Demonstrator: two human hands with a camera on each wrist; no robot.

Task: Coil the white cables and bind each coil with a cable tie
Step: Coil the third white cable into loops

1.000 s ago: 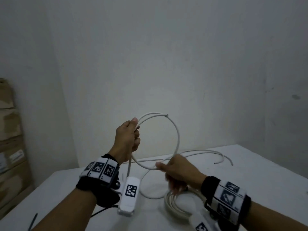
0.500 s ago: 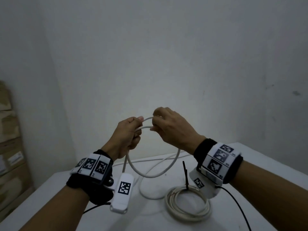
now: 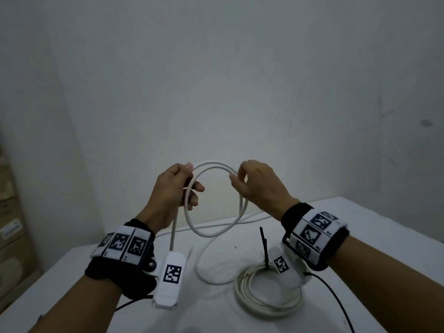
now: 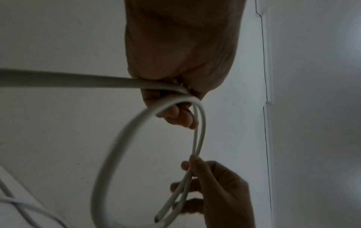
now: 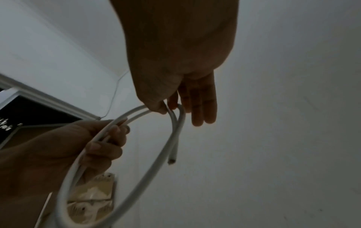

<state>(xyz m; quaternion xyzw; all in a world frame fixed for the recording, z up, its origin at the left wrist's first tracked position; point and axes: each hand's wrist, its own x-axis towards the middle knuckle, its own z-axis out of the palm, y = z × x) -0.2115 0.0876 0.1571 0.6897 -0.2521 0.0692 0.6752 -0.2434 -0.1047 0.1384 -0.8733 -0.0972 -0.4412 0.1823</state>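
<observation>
Both hands hold a loop of white cable (image 3: 217, 200) in the air above the white desk (image 3: 374, 227). The left hand (image 3: 171, 193) grips the loop on its left side, the fingers (image 3: 192, 198) curled round two strands that run through the palm; in the left wrist view the fingertips fold over the cable where it bends. The right hand (image 3: 260, 186) takes the loop on its right side, near the top. There the thumb and forefinger pinch two strands together, and the right wrist view shows the other three fingers (image 5: 201, 108) straight and pressed side by side, clear of the cable. A cut end of the cable (image 5: 172, 161) hangs free just below that pinch. From the left hand one strand drops straight down toward the desk, and from the bottom of the loop the slack runs down onto the desk, curves there, and trails away toward the wall behind it.

On the desk, below the right wrist, lies a finished coil (image 3: 266, 292) of white cable, flat, with a black cable tie (image 3: 264, 248) round it whose tail stands upright. Well to the left of the desk, cardboard boxes (image 3: 12, 224) are stacked against the wall.
</observation>
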